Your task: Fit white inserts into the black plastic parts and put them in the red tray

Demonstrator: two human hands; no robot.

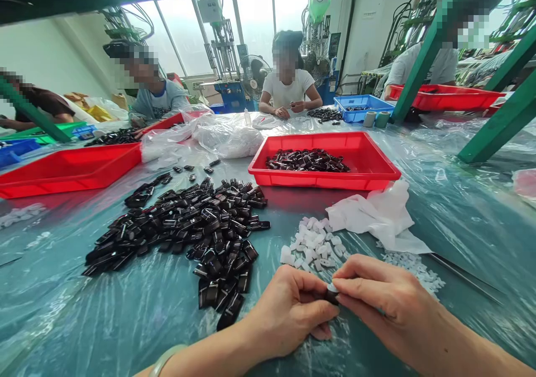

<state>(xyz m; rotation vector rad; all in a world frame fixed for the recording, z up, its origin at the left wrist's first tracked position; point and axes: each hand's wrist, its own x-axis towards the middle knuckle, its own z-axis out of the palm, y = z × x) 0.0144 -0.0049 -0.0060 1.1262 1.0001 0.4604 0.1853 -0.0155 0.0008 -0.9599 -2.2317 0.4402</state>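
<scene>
Head view: the left hand (293, 310) and right hand (385, 299) meet low over the table (142, 327), fingertips almost touching, likely so both can work on one very small thing. The left hand's grip is narrow, thumb and fingers pinching a dark part (332, 296), which seems meant to hold it steady. The right hand's fingertips are drawn together on a white piece (331, 287) at the top of that part; whether it is already fixed there is too small to tell.

The black pile (196, 226) lies by the left hand and the white heap (314, 243) just beyond both hands, probably so each stays within a short reach. Small clear bits (414, 273) lie beyond the right hand, near a crumpled tissue (377, 215). Tweezers (464, 276) rest to the right with one end at the tissue's edge, perhaps to be handy yet out of the way. Farther back, a red tray (326, 180) holds more black parts, its walls apparently keeping them apart from the loose pile.
</scene>
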